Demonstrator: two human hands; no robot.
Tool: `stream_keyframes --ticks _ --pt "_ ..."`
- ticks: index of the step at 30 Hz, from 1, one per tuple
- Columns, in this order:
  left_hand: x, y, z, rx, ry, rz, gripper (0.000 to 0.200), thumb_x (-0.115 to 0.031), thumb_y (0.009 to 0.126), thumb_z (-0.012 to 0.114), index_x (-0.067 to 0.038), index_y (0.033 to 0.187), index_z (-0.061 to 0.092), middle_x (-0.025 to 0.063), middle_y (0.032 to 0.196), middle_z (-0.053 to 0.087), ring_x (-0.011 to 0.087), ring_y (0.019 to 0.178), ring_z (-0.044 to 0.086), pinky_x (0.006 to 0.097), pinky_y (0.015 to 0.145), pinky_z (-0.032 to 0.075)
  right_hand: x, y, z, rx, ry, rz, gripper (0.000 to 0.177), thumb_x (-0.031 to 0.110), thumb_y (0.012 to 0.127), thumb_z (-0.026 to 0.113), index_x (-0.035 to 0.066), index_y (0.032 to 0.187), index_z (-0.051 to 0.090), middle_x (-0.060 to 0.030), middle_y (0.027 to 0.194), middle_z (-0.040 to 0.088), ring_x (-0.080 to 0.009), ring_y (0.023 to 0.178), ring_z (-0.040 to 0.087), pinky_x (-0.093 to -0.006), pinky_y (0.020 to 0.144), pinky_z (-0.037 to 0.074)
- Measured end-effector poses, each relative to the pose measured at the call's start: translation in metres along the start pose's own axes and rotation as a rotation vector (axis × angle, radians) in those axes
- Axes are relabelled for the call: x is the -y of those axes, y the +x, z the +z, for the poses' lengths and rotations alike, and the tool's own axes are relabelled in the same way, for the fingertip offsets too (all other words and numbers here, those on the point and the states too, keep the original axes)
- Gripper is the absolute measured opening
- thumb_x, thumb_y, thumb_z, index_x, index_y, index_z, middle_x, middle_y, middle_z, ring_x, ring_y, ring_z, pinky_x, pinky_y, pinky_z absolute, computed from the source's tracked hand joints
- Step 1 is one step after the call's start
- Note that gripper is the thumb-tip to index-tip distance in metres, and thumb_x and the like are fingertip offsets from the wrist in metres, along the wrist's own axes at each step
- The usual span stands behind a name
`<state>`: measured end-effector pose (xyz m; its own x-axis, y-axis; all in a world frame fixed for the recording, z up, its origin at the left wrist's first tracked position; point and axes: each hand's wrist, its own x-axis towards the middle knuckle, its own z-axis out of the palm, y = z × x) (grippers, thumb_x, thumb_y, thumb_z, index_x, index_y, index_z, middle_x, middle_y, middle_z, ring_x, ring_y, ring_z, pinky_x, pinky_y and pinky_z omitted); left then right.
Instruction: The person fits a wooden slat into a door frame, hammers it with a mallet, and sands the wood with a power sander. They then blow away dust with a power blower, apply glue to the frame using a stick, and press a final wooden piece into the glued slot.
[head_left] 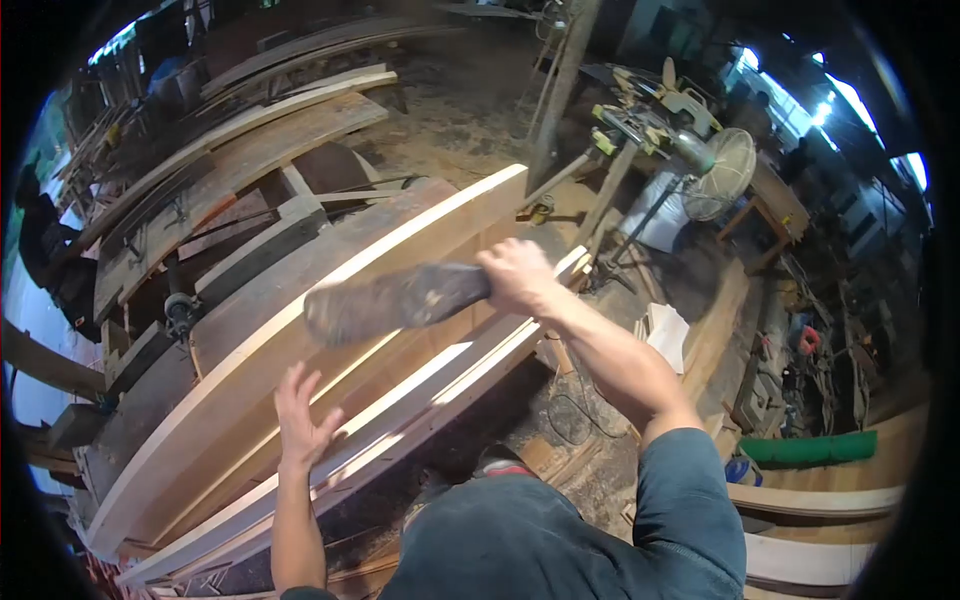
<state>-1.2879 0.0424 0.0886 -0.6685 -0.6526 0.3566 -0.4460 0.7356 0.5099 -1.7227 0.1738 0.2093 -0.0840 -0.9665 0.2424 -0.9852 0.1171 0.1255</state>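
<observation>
My right hand (518,277) is wrapped round the narrow end of a dark, worn, club-like block (395,303), whose broad end is smeared by motion. The block points left, over a long pale wooden frame (400,250) with a curved outer board. My left hand (303,415) holds nothing, its fingers spread above the frame's near side. Straight pale boards (430,410) run along that near side, closest to my body.
Behind the frame stands a dark worktable (270,275) with thick timbers and planks. A fan (722,173) stands at the upper right, near a post (562,90). Wood scraps and a cable (575,420) lie on the floor. A green roll (808,449) rests at the right.
</observation>
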Motion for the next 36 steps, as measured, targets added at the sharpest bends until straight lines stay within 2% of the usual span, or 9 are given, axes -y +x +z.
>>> stream_keyframes --ticks 2,4,6,13,18,21,28,34,36 --pt "-0.042 -0.001 -0.010 0.285 -0.052 -0.148 0.083 -0.066 0.073 0.077 -0.004 0.127 0.065 0.0238 0.123 0.067 0.0372 0.117 0.065 0.0458 0.100 0.051 -0.030 -0.039 -0.026 0.051 0.096 0.299 0.044 0.029 0.068 0.081 0.006 0.101 0.064 -0.0159 0.091 0.068 -0.0345 0.093 0.067 -0.0478 0.080 0.054" --pt "-0.075 0.014 -0.017 0.629 0.201 -0.247 0.078 -0.067 0.071 0.079 -0.003 0.116 0.069 0.0234 0.098 0.073 0.0388 0.099 0.071 0.0478 0.089 0.055 -0.044 -0.069 -0.058 0.065 0.179 0.610 0.054 0.033 0.064 0.085 0.003 0.105 0.065 -0.0189 0.092 0.071 -0.0334 0.089 0.070 -0.0449 0.080 0.055" --pt "-0.067 0.021 0.012 0.579 0.236 -0.210 0.074 -0.066 0.070 0.080 -0.002 0.106 0.069 0.0247 0.084 0.072 0.0418 0.087 0.071 0.0524 0.080 0.056 -0.067 -0.096 -0.079 -0.067 0.414 0.727 0.054 0.036 0.065 0.087 0.001 0.101 0.066 -0.0224 0.097 0.072 -0.0377 0.088 0.072 -0.0440 0.080 0.057" --pt "-0.131 0.092 0.097 0.506 0.220 -0.177 0.058 -0.054 0.082 0.077 -0.001 0.102 0.067 0.0229 0.078 0.071 0.0419 0.085 0.071 0.0518 0.078 0.056 -0.116 -0.114 -0.150 -0.461 0.384 0.470 0.070 0.030 0.078 0.084 0.004 0.126 0.039 -0.0271 0.088 0.071 -0.0454 0.086 0.071 -0.0510 0.071 0.056" --pt "-0.153 0.102 0.116 0.424 0.352 -0.235 0.053 -0.050 0.080 0.080 -0.003 0.097 0.066 0.0230 0.077 0.070 0.0415 0.082 0.071 0.0502 0.074 0.056 -0.144 -0.177 -0.030 0.290 0.366 0.800 0.070 0.026 0.074 0.081 0.000 0.127 0.044 -0.0298 0.100 0.070 -0.0477 0.097 0.068 -0.0526 0.087 0.054" --pt "-0.157 0.092 0.136 0.390 0.392 -0.224 0.054 -0.051 0.076 0.083 -0.003 0.093 0.065 0.0224 0.073 0.069 0.0434 0.079 0.069 0.0511 0.071 0.054 -0.184 -0.208 0.013 0.567 0.472 0.653 0.083 0.038 0.075 0.079 -0.001 0.138 0.044 -0.0291 0.105 0.070 -0.0449 0.102 0.069 -0.0499 0.092 0.054" --pt "-0.165 0.083 0.142 0.372 0.492 -0.271 0.055 -0.054 0.076 0.082 -0.005 0.093 0.064 0.0192 0.072 0.069 0.0399 0.080 0.070 0.0506 0.071 0.054 -0.213 -0.205 -0.044 0.120 0.875 0.582 0.069 0.027 0.072 0.089 -0.001 0.126 0.056 -0.0185 0.109 0.071 -0.0251 0.104 0.068 -0.0370 0.092 0.052" --pt "-0.167 0.075 0.147 0.407 0.538 -0.282 0.052 -0.053 0.077 0.082 -0.007 0.093 0.062 0.0172 0.070 0.069 0.0384 0.077 0.070 0.0506 0.067 0.053 -0.209 -0.165 -0.097 -0.390 0.757 0.306 0.070 0.023 0.078 0.081 0.001 0.129 0.039 -0.0281 0.087 0.070 -0.0479 0.081 0.071 -0.0471 0.073 0.057" --pt "-0.173 0.072 0.145 0.395 0.506 -0.269 0.051 -0.052 0.077 0.082 -0.007 0.093 0.061 0.0167 0.071 0.069 0.0384 0.077 0.070 0.0505 0.066 0.053 -0.201 -0.182 -0.057 -0.262 0.709 0.357 0.077 0.023 0.078 0.079 -0.001 0.134 0.032 -0.0308 0.085 0.068 -0.0492 0.079 0.070 -0.0510 0.073 0.058"
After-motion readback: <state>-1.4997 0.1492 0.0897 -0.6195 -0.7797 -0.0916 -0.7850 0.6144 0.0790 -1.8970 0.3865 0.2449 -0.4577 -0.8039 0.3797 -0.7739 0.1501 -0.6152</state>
